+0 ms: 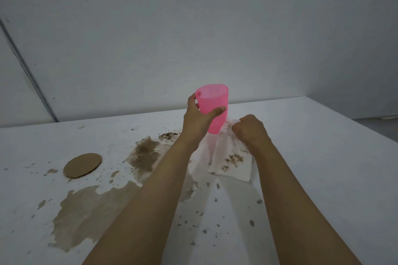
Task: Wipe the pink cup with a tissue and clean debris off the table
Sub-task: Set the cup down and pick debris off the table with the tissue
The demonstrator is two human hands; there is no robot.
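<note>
While the left hand grasps the pink cup around its upper half, with the thumb across the near side and the fingers around the far left side, the cup stands upright and seems lifted a little above the white counter, though I cannot tell for sure if its bottom touches anything. The right hand is clenched on a white tissue, just to the right of the cup's lower part. The upper end of the tissue is bunched in this fist and reaches the side of the cup near its base, and the rest hangs down and spreads on the counter, where it shows dark brown specks on its lower part. Both forearms are bare and come from the bottom edge of the view. On the counter, left of the arms, there is a large brown wet stain near the front and a darker stain further back, beside a small heap of dark crumbs. A round brown cardboard disc lies flat at the left, apart from the stains. Small dark bits of debris are scattered between and in front of the two arms. Behind the counter stands a plain grey wall.
</note>
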